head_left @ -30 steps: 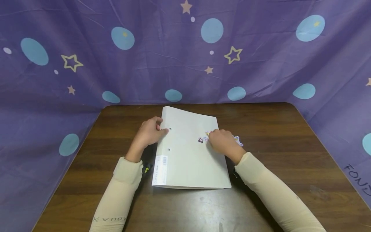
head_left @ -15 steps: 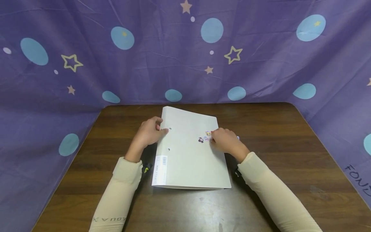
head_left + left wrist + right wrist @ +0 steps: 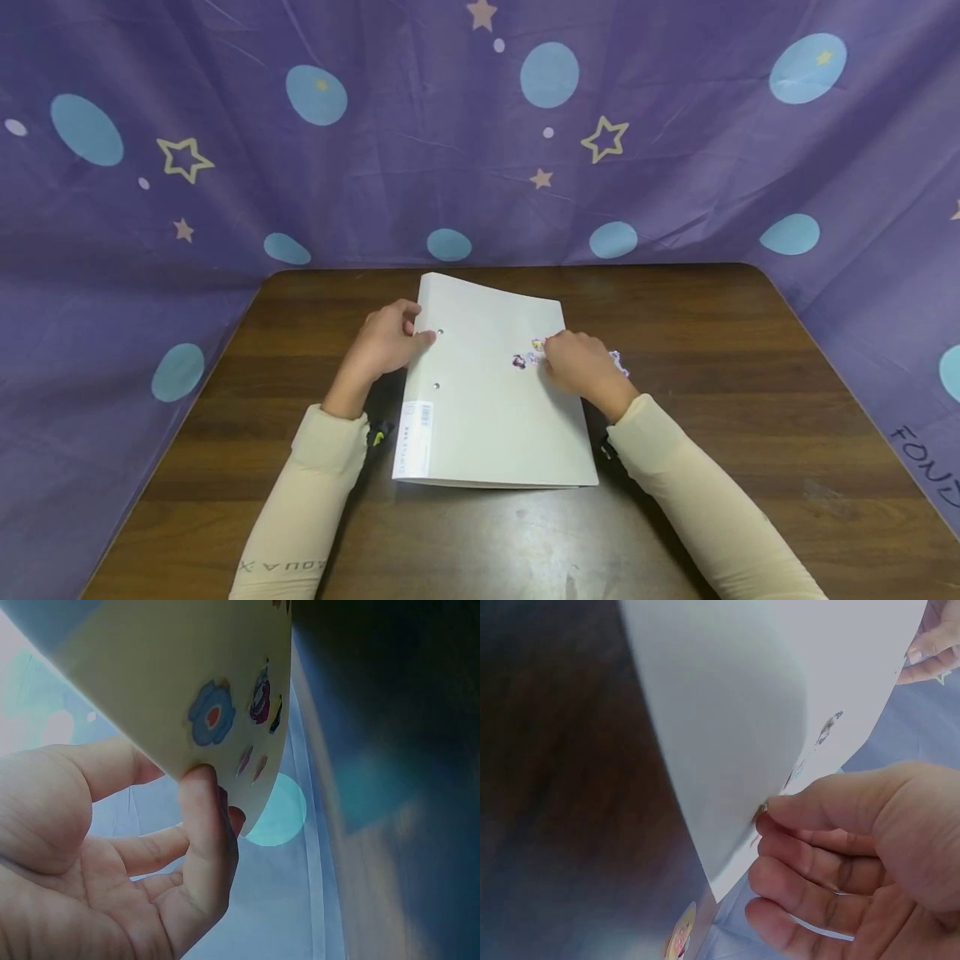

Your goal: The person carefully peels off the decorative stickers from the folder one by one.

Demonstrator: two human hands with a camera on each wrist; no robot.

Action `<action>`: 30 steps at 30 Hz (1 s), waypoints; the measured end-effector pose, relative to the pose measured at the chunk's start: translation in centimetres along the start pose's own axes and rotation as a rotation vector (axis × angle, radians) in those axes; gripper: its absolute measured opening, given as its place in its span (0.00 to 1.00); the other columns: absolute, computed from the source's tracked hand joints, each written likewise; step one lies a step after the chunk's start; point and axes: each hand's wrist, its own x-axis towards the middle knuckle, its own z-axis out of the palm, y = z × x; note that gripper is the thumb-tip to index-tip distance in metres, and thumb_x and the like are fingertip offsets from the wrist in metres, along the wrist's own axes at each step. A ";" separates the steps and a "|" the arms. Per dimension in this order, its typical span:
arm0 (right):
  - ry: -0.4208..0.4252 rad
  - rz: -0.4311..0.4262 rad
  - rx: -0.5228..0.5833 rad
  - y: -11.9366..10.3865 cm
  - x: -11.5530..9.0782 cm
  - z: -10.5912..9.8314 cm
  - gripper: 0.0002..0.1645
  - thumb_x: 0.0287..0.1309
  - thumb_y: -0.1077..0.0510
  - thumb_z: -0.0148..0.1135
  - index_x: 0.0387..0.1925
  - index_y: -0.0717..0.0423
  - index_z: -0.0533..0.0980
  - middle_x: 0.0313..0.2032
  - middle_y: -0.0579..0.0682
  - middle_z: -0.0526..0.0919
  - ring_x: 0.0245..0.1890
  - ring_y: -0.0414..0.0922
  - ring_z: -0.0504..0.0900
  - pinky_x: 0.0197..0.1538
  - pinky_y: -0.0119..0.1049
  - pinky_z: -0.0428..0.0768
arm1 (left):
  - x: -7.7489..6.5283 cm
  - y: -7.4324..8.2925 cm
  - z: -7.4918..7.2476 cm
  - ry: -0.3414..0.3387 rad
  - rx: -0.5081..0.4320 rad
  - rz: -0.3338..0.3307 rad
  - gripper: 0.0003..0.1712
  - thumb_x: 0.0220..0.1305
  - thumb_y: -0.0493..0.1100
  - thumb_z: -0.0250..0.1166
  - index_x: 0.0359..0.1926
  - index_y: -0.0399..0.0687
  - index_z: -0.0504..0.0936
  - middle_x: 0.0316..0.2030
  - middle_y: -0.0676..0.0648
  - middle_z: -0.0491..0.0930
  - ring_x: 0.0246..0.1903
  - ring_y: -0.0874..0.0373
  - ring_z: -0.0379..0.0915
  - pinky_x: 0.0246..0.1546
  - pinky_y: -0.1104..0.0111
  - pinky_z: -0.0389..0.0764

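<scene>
A white ring binder (image 3: 487, 417) lies on the table, its spine to the left. My left hand (image 3: 387, 340) grips the spine edge, thumb on the cover; the left wrist view shows fingers on the side bearing a blue flower sticker (image 3: 212, 712). Over the right part of the cover, my right hand (image 3: 583, 367) pinches a small coloured sticker (image 3: 760, 812) between thumb and forefinger, right at the surface. Left of those fingertips, a dark sticker (image 3: 520, 361) and a yellowish sticker (image 3: 538, 343) are on the cover. The right hand partly hides this cluster.
Another sticker (image 3: 619, 363) shows beyond the right hand, by the binder's right edge; a sticker (image 3: 679, 931) also appears on the table in the right wrist view. The brown wooden table (image 3: 720, 350) ends at a purple patterned curtain (image 3: 420, 133).
My right hand shifted slightly right, showing a bit of red at the fingertips, then came back left over the cover. The left hand and binder stay put.
</scene>
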 end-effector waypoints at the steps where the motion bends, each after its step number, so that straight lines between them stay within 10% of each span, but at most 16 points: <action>1: -0.001 0.000 -0.005 0.0 0.1 0.0 0.09 0.67 0.61 0.60 0.34 0.62 0.82 0.33 0.57 0.85 0.26 0.49 0.78 0.28 0.50 0.81 | 0.0 0.0 0.0 0.001 0.001 -0.001 0.33 0.68 0.46 0.69 0.68 0.37 0.70 0.39 0.43 0.72 0.32 0.50 0.73 0.27 0.64 0.82; 12: 0.059 0.013 0.127 1.6 -0.1 -0.2 0.17 0.65 0.62 0.59 0.19 0.54 0.74 0.20 0.49 0.72 0.20 0.44 0.65 0.22 0.38 0.67 | 0.0 -0.1 0.0 -0.002 -0.004 -0.007 0.33 0.68 0.46 0.68 0.69 0.37 0.70 0.41 0.42 0.73 0.34 0.49 0.74 0.28 0.64 0.83; 30: 0.172 0.133 0.145 6.6 -1.7 -1.7 0.13 0.60 0.67 0.62 0.21 0.54 0.75 0.23 0.49 0.77 0.23 0.47 0.74 0.25 0.44 0.75 | 0.0 -0.1 0.2 0.000 -0.005 0.010 0.34 0.68 0.46 0.69 0.69 0.36 0.70 0.40 0.41 0.73 0.33 0.49 0.75 0.27 0.63 0.84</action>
